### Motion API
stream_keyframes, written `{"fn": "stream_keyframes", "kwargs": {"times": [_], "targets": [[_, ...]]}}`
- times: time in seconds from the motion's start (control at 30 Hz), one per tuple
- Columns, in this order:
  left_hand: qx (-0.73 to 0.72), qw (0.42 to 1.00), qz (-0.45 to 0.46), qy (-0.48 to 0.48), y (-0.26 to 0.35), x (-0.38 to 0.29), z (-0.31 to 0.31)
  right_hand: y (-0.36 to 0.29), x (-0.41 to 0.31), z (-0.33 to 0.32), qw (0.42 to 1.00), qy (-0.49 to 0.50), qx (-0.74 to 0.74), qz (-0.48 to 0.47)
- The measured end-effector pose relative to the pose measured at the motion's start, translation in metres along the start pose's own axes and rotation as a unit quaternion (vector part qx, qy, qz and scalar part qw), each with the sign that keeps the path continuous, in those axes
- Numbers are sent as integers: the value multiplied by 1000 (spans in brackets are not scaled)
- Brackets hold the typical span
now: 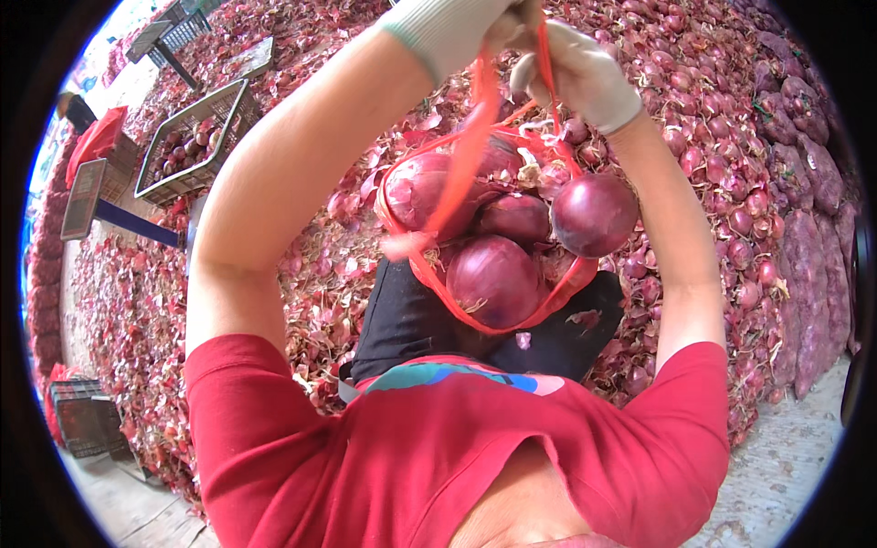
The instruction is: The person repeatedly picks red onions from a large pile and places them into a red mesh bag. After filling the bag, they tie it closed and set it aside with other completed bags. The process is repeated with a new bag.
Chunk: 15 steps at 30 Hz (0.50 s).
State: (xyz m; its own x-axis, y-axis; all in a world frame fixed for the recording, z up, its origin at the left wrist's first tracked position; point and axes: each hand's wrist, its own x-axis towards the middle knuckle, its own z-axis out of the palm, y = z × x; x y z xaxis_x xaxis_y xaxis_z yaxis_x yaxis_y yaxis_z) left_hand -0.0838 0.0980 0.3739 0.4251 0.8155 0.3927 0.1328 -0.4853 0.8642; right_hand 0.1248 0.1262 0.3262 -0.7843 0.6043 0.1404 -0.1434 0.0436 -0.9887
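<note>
An open mesh bag with a red drawstring band [563, 284] at its mouth stands between my knees, filled with large red onions [495, 281]. Above it, my left hand [510, 26] in a white knit glove is closed on the upper end of the red band. My gloved right hand [586, 75] is close beside it, its fingers curled around another strand. One loose band end hangs across the onions, blurred. A large onion [594, 215] rests at the bag's right rim. Part of my left hand is cut off by the picture's top edge.
Red onions [685, 82] and dry skins cover the ground. At the upper left are a plastic crate [226, 147] of onions and a scale's display [83, 200] on a blue post. Filled purple mesh sacks [808, 274] are stacked at the right. More crates [85, 418] stand lower left.
</note>
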Motion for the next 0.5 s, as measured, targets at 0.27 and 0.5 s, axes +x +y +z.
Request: {"fn": "stream_keyframes", "kwargs": {"times": [0.27,0.5], "targets": [[209,934,124,260,36,-48,26,-3,-14,-14,933,274,164,-165],[517,829,188,-98,12,-210,152,17,38,-72,825,416,302,-236]]}}
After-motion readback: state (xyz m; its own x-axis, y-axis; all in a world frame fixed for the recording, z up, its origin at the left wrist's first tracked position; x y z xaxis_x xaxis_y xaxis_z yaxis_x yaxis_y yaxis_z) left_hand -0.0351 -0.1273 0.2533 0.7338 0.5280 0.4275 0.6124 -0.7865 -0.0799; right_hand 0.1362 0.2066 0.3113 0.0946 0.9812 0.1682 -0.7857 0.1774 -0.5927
